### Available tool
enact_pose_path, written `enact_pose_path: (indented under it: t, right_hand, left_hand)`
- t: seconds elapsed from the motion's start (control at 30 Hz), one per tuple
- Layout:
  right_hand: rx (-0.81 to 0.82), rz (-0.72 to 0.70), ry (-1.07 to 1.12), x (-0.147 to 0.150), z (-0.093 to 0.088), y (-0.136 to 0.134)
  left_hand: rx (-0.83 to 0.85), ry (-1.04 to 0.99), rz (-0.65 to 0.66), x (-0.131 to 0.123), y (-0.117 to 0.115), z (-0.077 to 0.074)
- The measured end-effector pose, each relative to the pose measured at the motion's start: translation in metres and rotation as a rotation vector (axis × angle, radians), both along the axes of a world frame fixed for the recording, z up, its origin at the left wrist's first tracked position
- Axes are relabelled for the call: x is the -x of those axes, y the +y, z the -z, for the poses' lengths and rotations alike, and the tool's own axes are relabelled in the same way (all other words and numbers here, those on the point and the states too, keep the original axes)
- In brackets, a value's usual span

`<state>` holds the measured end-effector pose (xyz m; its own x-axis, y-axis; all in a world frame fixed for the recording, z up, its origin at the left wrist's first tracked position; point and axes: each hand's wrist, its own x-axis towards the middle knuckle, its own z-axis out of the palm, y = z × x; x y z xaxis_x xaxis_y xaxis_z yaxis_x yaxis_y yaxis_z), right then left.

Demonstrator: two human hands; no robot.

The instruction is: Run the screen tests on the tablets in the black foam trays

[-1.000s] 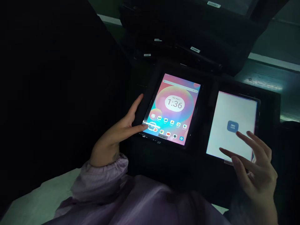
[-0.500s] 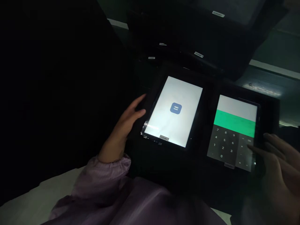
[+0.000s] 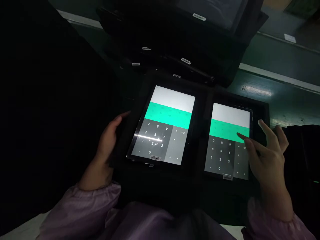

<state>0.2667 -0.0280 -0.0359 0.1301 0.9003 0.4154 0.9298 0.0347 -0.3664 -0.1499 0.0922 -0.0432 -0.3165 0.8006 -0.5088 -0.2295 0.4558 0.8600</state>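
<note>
Two tablets lie side by side in a dark holder (image 3: 197, 133), both lit with a calculator: white top, green band, grey keypad. The left tablet (image 3: 163, 123) carries a small barcode label on its lower edge. The right tablet (image 3: 222, 153) has a similar label there. Beside the left tablet, my left hand (image 3: 106, 141) is at the holder's side with its fingers stretched out; part of it is lost in the dark. Over the right tablet, my right hand (image 3: 268, 151) points its index finger at the green band, the other fingers apart and raised. Whether the fingertip touches the glass, I cannot tell.
Beyond the tablets stands a large dark screen-like unit (image 3: 217, 20) with barcode labels on and below it. A green work surface (image 3: 265, 100) shows at the right. Dark objects stand at the right edge; deep shadow covers the left.
The left tablet's screen has gone from white with a blue equals icon to the calculator. My right hand has moved in over the right tablet. The view has shifted right.
</note>
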Motion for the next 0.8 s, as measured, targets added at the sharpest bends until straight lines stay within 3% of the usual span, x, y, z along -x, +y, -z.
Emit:
enact_pose_path:
  t: [0.13, 0.3, 0.5, 0.67, 0.8]
  right_hand:
    - [-0.080, 0.118, -0.017, 0.002, -0.002, 0.000]
    - [-0.030, 0.008, -0.057, 0.006, -0.002, 0.000]
    - [-0.117, 0.126, -0.037, 0.010, -0.006, -0.001]
    - [-0.093, -0.145, -0.040, 0.032, -0.015, -0.004]
    - [-0.030, -0.204, -0.066, 0.046, -0.011, -0.001]
  left_hand:
    - [0.063, 0.039, -0.005, 0.002, 0.002, 0.000]
    - [0.053, 0.097, 0.004, 0.003, 0.002, 0.000]
    - [0.042, 0.154, 0.022, 0.001, 0.003, -0.004]
    - [0.074, 0.208, 0.027, -0.001, 0.006, -0.012]
    - [0.085, 0.161, 0.054, -0.001, 0.004, -0.016]
